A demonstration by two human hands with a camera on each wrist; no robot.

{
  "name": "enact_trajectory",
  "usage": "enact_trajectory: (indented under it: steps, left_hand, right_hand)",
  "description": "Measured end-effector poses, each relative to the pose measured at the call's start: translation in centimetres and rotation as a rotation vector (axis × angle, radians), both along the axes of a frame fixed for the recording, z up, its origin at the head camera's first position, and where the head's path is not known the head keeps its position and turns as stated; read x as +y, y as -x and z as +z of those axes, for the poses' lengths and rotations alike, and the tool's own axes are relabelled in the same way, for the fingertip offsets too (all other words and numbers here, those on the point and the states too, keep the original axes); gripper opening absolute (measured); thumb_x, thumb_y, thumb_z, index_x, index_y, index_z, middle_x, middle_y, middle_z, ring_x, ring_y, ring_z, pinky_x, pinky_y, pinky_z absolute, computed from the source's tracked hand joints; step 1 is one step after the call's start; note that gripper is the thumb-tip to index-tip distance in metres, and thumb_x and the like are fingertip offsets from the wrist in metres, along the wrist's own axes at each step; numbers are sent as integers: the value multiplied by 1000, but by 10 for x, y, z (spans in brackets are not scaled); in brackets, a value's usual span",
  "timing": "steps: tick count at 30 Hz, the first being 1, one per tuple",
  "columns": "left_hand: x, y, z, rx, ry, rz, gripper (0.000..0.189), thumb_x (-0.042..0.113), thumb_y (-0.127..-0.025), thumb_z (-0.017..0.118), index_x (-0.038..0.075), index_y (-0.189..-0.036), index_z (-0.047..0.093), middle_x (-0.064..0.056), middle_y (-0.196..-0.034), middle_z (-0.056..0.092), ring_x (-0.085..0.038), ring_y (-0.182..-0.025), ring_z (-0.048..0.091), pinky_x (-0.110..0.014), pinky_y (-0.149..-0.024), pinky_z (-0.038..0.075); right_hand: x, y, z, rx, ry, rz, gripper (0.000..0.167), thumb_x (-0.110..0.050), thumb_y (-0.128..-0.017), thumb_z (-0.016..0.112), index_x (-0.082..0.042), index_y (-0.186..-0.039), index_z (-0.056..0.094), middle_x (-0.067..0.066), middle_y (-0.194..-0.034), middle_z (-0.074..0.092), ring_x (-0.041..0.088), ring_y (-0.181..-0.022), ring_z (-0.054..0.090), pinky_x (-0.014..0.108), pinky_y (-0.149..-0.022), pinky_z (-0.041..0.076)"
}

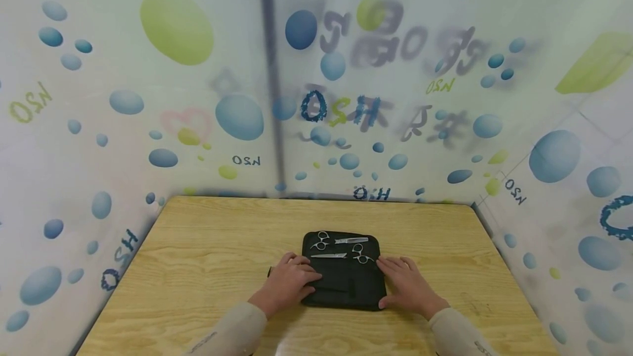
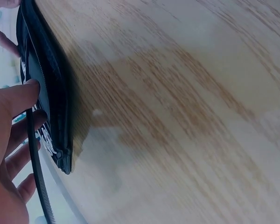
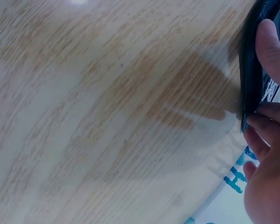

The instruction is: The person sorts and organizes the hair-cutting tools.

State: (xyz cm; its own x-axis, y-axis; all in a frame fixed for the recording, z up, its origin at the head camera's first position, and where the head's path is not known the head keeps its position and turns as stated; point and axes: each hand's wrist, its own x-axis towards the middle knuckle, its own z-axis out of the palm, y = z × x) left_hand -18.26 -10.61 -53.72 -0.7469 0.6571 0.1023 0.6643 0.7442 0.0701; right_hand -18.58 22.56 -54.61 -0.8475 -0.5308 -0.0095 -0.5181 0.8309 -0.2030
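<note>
A black zip case [image 1: 368,296] lies open on the table, its lining facing up. Inside are thinning scissors [image 1: 352,240], handles to the left, and below them a second pair of scissors [image 1: 328,256], handles to the right. My left hand [image 1: 288,282] rests at the case's left side, fingertips and thumb over its edge. In the left wrist view a black strap [image 2: 34,163] runs across that hand between thumb and fingers. Along the right side lies my right hand [image 1: 407,287], thumb at the near corner, fingers touching the edge higher up.
The light wood table [image 1: 222,235] extends around the case on all sides. Behind it and at both sides hang white sheets [image 1: 193,92] printed with blue and green bubbles.
</note>
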Motion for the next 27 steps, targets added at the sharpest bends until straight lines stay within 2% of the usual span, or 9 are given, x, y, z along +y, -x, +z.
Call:
enact_trajectory:
  steps: [17,27]
  left_hand:
    - [9,0,-3,15,-5,5,28,36,-89,70,30,-116,72,15,-108,73,-14,-115,59,-43,-102,42]
    - [14,2,-14,51,-17,2,27,37,-90,68,31,-116,72,15,-110,72,-13,-112,60,-42,-101,43]
  right_hand:
    - [-3,1,-3,-35,-24,-17,96,-56,-69,79,-1,-141,48,14,-146,51,32,-133,47,58,-111,28]
    - [-5,0,-1,-59,-30,-28,96,-54,-70,79,-1,-142,47,14,-147,50,32,-133,46,58,-112,27]
